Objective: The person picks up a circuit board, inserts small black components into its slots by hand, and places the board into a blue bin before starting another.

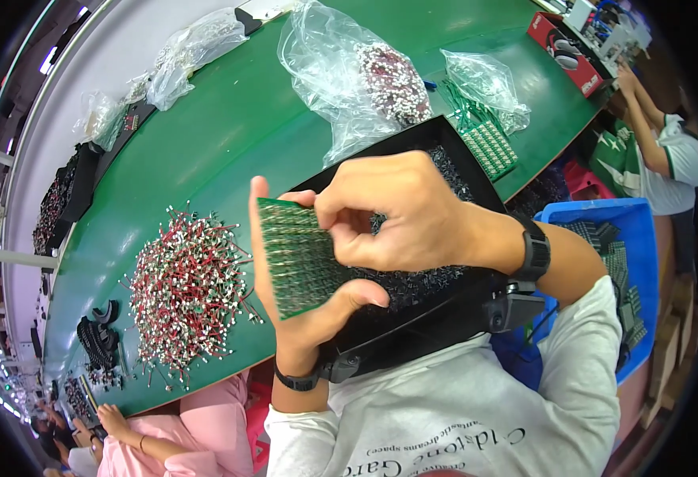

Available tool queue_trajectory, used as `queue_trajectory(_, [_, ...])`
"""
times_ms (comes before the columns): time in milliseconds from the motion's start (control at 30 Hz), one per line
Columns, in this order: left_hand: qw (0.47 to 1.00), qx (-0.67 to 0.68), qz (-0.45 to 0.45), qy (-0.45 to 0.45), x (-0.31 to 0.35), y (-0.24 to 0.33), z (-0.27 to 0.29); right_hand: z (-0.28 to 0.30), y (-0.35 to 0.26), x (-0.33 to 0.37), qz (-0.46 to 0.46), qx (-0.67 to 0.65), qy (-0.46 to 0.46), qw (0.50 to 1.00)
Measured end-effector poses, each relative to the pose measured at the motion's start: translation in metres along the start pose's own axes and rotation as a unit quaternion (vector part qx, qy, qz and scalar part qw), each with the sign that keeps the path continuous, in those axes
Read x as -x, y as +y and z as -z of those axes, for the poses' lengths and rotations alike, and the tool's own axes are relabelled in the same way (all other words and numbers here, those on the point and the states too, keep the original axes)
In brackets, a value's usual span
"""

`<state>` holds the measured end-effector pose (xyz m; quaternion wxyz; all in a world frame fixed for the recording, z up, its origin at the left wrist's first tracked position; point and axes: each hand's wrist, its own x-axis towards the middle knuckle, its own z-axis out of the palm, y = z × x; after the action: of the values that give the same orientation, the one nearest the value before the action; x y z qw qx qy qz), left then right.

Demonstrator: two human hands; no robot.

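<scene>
Grip of the left hand (pixel 301 330) pinches a green circuit panel (pixel 295 258) between thumb and fingers, at the centre of the view. At the panel's 3 o'clock edge, the right hand (pixel 400 211) has thumb and forefinger pressed close; whether anything sits between them is hidden. Beneath lies a black tray (pixel 428 322) of small dark parts. From the panel, red-and-white wired connectors (pixel 190 294) heap on the green bench (pixel 198 159) at 9 o'clock. At 5 o'clock, dark lettering crosses the grey shirt (pixel 460 405); at 2 o'clock, far off, a red box (pixel 567 52) bears pale print and a headphone picture.
</scene>
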<state>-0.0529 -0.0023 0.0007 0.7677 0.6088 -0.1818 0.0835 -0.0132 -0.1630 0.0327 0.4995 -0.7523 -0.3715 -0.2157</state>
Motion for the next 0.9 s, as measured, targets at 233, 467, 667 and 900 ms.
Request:
queue_trajectory(233, [0.999, 0.042, -0.011, 0.009, -0.002, -0.002, 0.005, 0.012, 0.006, 0.003, -0.035, 0.019, -0.042, 0.998])
queue_trajectory(467, [0.999, 0.031, -0.019, -0.001, -0.002, -0.002, 0.002, -0.001, 0.012, -0.001, 0.011, 0.016, -0.033, 0.999])
queue_trajectory(667, [1.0, 0.017, -0.006, -0.003, -0.001, 0.0, 0.003, 0.0, 0.013, -0.001, 0.011, 0.021, -0.034, 0.999])
queue_trajectory(900, [0.999, 0.041, -0.024, 0.017, -0.001, -0.007, 0.006, 0.017, 0.011, 0.003, -0.08, 0.009, -0.093, 0.992])
